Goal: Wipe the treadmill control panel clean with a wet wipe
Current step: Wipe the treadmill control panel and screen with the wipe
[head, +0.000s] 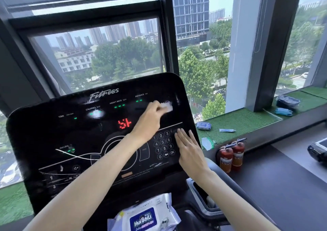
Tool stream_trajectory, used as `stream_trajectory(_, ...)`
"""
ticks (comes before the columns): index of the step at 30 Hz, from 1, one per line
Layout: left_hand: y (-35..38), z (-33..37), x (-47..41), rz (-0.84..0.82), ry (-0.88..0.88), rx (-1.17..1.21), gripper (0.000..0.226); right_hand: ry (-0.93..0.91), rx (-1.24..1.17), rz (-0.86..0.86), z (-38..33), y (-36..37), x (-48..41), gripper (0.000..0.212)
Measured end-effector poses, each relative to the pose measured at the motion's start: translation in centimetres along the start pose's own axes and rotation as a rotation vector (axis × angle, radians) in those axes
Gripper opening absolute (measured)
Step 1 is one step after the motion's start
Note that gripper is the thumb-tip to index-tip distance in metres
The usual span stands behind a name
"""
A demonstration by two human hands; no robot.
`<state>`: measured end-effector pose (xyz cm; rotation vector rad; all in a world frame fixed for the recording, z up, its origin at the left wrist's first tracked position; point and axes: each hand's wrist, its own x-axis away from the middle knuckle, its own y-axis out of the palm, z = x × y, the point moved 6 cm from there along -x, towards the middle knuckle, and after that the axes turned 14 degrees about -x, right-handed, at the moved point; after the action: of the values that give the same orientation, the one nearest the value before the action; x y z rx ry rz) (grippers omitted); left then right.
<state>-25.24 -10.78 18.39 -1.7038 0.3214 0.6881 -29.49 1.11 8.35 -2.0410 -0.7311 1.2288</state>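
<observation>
L hand (150, 119) grip closed on wet wipe (167, 106), upper-right control panel (53, 133); R hand (190, 148) flat, open.

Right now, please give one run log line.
left hand: rubbing white wet wipe | glossy black control panel: upper right | right hand: flat beside keypad

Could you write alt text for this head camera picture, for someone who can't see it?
A person's left hand presses a wet wipe on a black treadmill control panel; the right hand lies flat beside the keypad. A wipes pack sits below.
</observation>
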Motion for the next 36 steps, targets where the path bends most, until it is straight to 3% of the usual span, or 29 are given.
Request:
stream_trajectory(2,-0.1,-0.9,0.4,0.054,-0.191,0.052,0.035,0.001,-0.006,-0.008,0.1,0.2,0.0,0.065)
stream_trajectory(6,1.6,2.6,2.9,-0.162,0.244,-0.032,0.047,-0.013,0.003,0.007,0.1,0.0,-0.1,0.066)
stream_trajectory(8,0.4,0.3,1.9,-0.084,0.132,-0.022,0.041,-0.019,0.001,0.018,-0.1,-0.2,-0.1,0.068)
stream_trajectory(11,-2.1,-3.2,1.7,0.175,-0.24,0.061,0.031,0.009,-0.025,0.04,-0.3,-0.2,0.0,0.071)
stream_trajectory(12,-2.1,-2.9,2.1,0.181,-0.256,0.056,0.031,0.021,-0.036,0.052,-0.5,-0.2,0.0,0.072)
stream_trajectory(16,0.6,0.4,4.6,-0.093,0.154,-0.057,0.042,0.003,-0.044,0.064,-1.5,-0.1,-0.4,0.075)
stream_trajectory(18,-0.6,-1.8,4.1,-0.022,0.047,-0.05,0.038,-0.021,-0.046,0.056,-1.9,-0.1,-0.6,0.076)
stream_trajectory(21,-3.3,-5.3,4.4,0.239,-0.345,0.062,0.034,-0.04,-0.055,0.041,-2.5,0.0,-0.9,0.077)
stream_trajectory(22,-3.2,-5.1,4.7,0.246,-0.358,0.049,0.035,-0.047,-0.06,0.038,-2.6,0.0,-1.0,0.077)
stream_trajectory(25,-1.0,-1.6,6.1,0.011,0.044,-0.076,0.044,-0.054,-0.072,0.025,-3.2,0.3,-1.1,0.077)
stream_trajectory(27,-1.1,-2.5,6.4,-0.106,0.117,-0.055,0.042,-0.053,-0.08,0.024,-3.4,0.3,-1.2,0.076)
stream_trajectory(31,-4.1,-7.3,6.2,0.198,-0.325,0.068,0.03,-0.052,-0.045,0.017,-3.6,0.2,-1.6,0.074)
stream_trajectory(32,-3.8,-6.8,6.4,0.217,-0.355,0.046,0.032,-0.051,-0.035,0.019,-3.6,0.3,-1.6,0.074)
stream_trajectory(36,-0.3,-1.3,8.0,-0.055,0.102,-0.087,0.049,-0.041,-0.018,0.021,-3.9,0.3,-1.3,0.074)
